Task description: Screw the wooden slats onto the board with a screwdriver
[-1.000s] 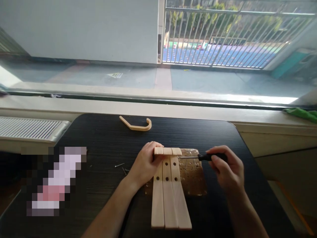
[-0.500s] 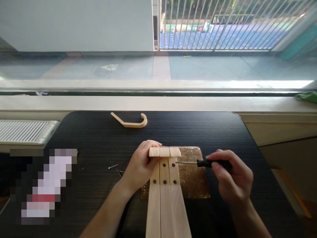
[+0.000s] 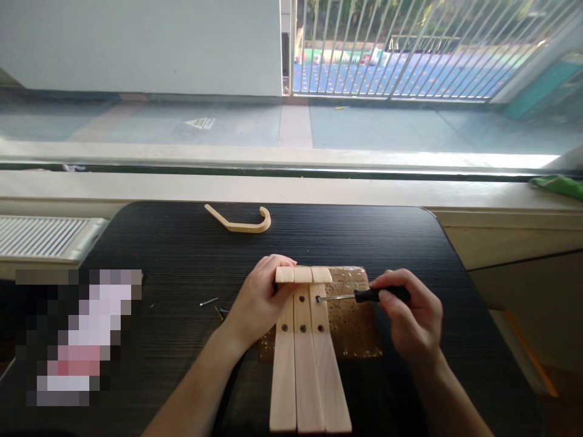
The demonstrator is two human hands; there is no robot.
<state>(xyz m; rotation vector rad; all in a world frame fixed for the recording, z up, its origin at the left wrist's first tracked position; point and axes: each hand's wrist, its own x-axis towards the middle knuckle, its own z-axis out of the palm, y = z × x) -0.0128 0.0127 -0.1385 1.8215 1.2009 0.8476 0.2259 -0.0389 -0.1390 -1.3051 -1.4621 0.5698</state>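
Pale wooden slats [image 3: 306, 370]: 3 lengths side by side over a brown pad [image 3: 355, 334] on the black table [image 3: 182, 243], their near ends toward the wearer.
Left hand [image 3: 264, 294]: clamped on the slats' far left side, just below the raised end [image 3: 303, 275], as I see it on my remote feed.
Right hand [image 3: 415, 312]: closed round the handle of a screwdriver [image 3: 378, 295].
Screwdriver tip: at the upper right of 5 visible dark spots [image 3: 317, 299]; I cannot tell whether it is seated.
Shaft angle: so low, I judge, that the tip could skid, scoring wood or jabbing the left hand.
Brown pad: an uneven push could rock the slats on it.
Loose screws [image 3: 209, 301]: near the left wrist; a sweep could scatter them.
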